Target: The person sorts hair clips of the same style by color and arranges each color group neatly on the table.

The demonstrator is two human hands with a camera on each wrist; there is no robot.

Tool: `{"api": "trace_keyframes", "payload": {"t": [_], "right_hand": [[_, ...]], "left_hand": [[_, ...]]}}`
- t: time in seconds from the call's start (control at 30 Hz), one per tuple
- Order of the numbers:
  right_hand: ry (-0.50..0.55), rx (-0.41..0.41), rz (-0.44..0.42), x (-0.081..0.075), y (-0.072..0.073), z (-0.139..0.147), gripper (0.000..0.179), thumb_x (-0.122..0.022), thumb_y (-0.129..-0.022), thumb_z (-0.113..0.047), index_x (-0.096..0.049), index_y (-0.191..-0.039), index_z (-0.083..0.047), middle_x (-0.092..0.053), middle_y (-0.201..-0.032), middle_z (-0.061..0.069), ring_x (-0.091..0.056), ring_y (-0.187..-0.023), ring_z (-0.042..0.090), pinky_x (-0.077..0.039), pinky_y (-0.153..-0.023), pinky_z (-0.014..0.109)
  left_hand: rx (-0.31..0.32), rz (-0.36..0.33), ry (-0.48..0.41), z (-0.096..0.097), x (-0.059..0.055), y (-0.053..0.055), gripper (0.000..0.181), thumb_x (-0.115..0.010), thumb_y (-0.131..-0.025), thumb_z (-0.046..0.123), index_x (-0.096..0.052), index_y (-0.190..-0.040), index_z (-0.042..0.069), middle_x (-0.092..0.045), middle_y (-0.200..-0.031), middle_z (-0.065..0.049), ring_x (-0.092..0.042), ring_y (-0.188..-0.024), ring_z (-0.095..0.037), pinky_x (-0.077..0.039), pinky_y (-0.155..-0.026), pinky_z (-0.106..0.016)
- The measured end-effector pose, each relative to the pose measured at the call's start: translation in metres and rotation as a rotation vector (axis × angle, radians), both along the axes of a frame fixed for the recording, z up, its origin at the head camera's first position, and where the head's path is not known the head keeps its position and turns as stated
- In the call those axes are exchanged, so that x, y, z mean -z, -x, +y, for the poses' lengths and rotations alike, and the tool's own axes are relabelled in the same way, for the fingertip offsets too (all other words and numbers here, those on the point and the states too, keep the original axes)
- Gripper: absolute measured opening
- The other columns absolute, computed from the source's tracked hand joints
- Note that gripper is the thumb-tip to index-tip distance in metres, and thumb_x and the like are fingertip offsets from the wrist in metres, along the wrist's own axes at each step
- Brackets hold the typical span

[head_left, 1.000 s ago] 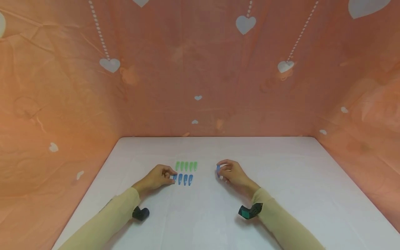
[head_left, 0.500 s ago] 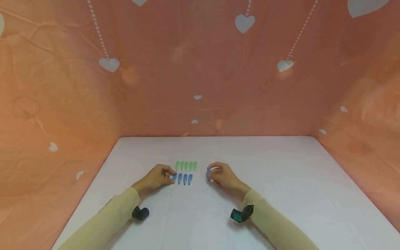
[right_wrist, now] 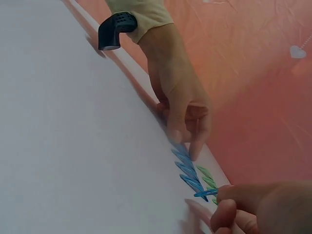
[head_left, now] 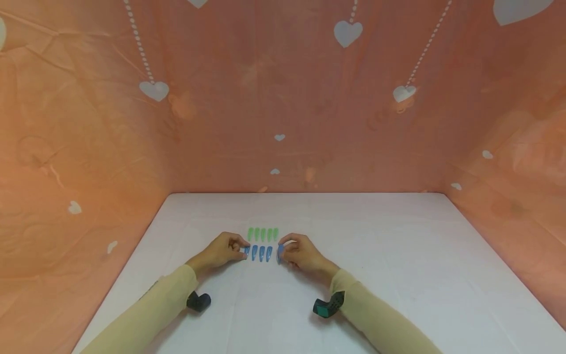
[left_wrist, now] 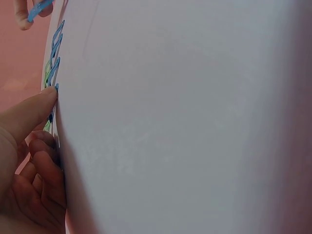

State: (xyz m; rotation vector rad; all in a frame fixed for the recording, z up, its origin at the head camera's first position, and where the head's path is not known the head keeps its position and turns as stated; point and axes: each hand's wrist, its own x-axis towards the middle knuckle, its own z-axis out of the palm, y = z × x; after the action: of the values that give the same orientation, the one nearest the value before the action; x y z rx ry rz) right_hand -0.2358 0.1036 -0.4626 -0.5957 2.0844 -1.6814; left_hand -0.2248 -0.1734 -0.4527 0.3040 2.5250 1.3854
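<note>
Several blue snap hair clips [head_left: 262,253] lie side by side in a row on the white table. A row of green snap hair clips [head_left: 263,234] lies just behind them. My left hand [head_left: 226,247] pinches the leftmost blue hair clip [head_left: 247,251] end to end between thumb and index finger, with the clip in line with the row. My right hand [head_left: 304,254] holds another blue hair clip [right_wrist: 206,193] between thumb and fingertips, close to the right end of the blue row. In the left wrist view, the thumb [left_wrist: 36,109] partly hides the nearest clip.
The white tabletop [head_left: 265,314] stretches around both hands. Orange sheeting with pale hearts [head_left: 348,34] rises behind the table and at both sides. Each wrist carries a black camera mount [head_left: 329,305] that juts over the table.
My right hand has moved left with its blue hair clip, from well apart to beside the right end of the blue row. The left hand has stayed in place.
</note>
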Motion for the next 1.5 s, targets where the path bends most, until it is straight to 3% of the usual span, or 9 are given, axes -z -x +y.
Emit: {"api": "trace_keyframes", "payload": {"t": [0.27, 0.4, 0.57, 0.7, 0.93, 1.1, 1.33, 1.5], "right_hand": [[-0.039, 0.032, 0.052, 0.001, 0.0, -0.01, 0.026, -0.061, -0.089, 0.008, -0.057, -0.115, 0.009, -0.062, -0.072, 0.004, -0.048, -0.051, 0.008, -0.041, -0.049, 0.021], [-0.101, 0.072, 0.155, 0.002, 0.001, -0.015, 0.025, -0.062, -0.087, 0.007, -0.061, -0.112, 0.01, -0.066, -0.074, 0.011, -0.049, -0.054, 0.007, -0.04, -0.052, 0.02], [-0.221, 0.135, 0.261, 0.002, 0.001, -0.02, 0.025, -0.064, -0.082, 0.004, -0.067, -0.106, 0.008, -0.059, -0.071, 0.002, -0.048, -0.063, 0.008, -0.039, -0.059, 0.019], [-0.286, 0.155, 0.278, 0.002, 0.001, -0.022, 0.029, -0.063, -0.08, 0.004, -0.069, -0.108, 0.008, -0.054, -0.07, 0.0, -0.044, -0.061, 0.01, -0.036, -0.058, 0.021], [-0.37, 0.185, 0.271, 0.0, -0.001, -0.024, 0.028, -0.067, -0.081, 0.001, -0.072, -0.109, 0.002, -0.067, -0.089, 0.009, -0.052, -0.074, 0.014, -0.04, -0.067, 0.024], [-0.382, 0.194, 0.291, 0.0, -0.003, -0.024, 0.025, -0.069, -0.082, -0.001, -0.073, -0.107, -0.001, -0.07, -0.097, 0.011, -0.055, -0.082, 0.016, -0.042, -0.076, 0.028], [-0.372, 0.184, 0.329, 0.002, -0.003, -0.023, 0.024, -0.069, -0.081, 0.001, -0.074, -0.105, 0.001, -0.071, -0.093, 0.013, -0.056, -0.081, 0.016, -0.043, -0.076, 0.028], [-0.359, 0.179, 0.331, 0.002, -0.003, -0.023, 0.024, -0.069, -0.082, 0.0, -0.075, -0.105, 0.001, -0.073, -0.099, 0.013, -0.057, -0.086, 0.017, -0.045, -0.083, 0.03]], "left_hand": [[-0.023, -0.028, 0.006, 0.0, -0.001, 0.0, 0.029, -0.075, -0.087, 0.005, -0.071, -0.115, -0.003, -0.046, -0.069, 0.001, -0.045, -0.071, -0.013, -0.038, -0.064, -0.022], [-0.03, -0.03, 0.015, 0.0, 0.001, 0.0, 0.029, -0.075, -0.087, 0.005, -0.071, -0.115, -0.002, -0.047, -0.07, 0.002, -0.046, -0.071, -0.013, -0.039, -0.065, -0.022], [-0.044, -0.048, 0.013, 0.0, -0.001, -0.001, 0.029, -0.075, -0.087, 0.005, -0.071, -0.115, -0.001, -0.048, -0.07, 0.002, -0.047, -0.073, -0.013, -0.039, -0.066, -0.023], [-0.045, -0.043, 0.011, 0.0, -0.003, -0.002, 0.03, -0.075, -0.087, 0.005, -0.07, -0.116, -0.002, -0.047, -0.07, 0.002, -0.047, -0.072, -0.013, -0.039, -0.066, -0.023], [-0.022, -0.028, 0.0, 0.001, -0.003, -0.002, 0.031, -0.075, -0.087, 0.005, -0.069, -0.116, -0.004, -0.046, -0.07, 0.001, -0.045, -0.072, -0.014, -0.038, -0.064, -0.022], [-0.022, -0.027, -0.003, 0.002, -0.003, -0.001, 0.031, -0.075, -0.087, 0.004, -0.07, -0.116, -0.005, -0.045, -0.069, 0.001, -0.045, -0.071, -0.014, -0.037, -0.063, -0.022], [-0.018, -0.016, 0.012, 0.002, -0.003, -0.002, 0.03, -0.075, -0.087, 0.004, -0.07, -0.116, -0.004, -0.046, -0.07, 0.001, -0.046, -0.072, -0.014, -0.038, -0.064, -0.022], [-0.007, -0.004, 0.016, 0.001, -0.001, -0.002, 0.031, -0.075, -0.087, 0.005, -0.07, -0.116, -0.004, -0.046, -0.07, 0.001, -0.046, -0.071, -0.014, -0.039, -0.066, -0.023]]}}
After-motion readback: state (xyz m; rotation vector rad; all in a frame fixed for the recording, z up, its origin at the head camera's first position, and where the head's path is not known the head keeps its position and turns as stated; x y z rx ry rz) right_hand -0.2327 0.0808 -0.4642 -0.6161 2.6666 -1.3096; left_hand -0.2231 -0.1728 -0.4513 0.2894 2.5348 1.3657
